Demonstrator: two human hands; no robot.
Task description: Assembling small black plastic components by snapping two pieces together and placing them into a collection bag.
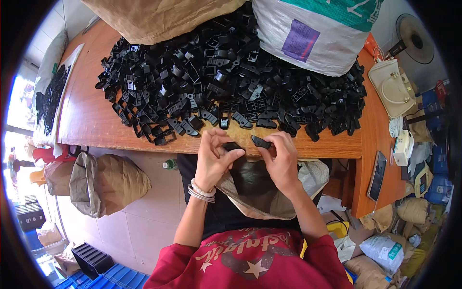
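My left hand (214, 153), with a beaded bracelet and bangles at the wrist, pinches a small black plastic part (232, 146) between thumb and fingers. Another black plastic piece (260, 141), longer and tapered, is gripped by my right hand (281, 158). Both hands are apart, just over the table's front edge. Beyond them a big heap of black plastic parts (192, 82) covers the tabletop, some frame-shaped, some ribbed. Below my hands an open sack (257, 185) sits at my lap, its inside dark.
A brown paper sack (163, 17) and a white woven sack (308, 41) stand behind the heap. To the right lie a cream handbag (392, 89) and a phone (377, 176). Paper sacks (108, 183) stand on the floor at left, near a green-capped bottle (170, 164).
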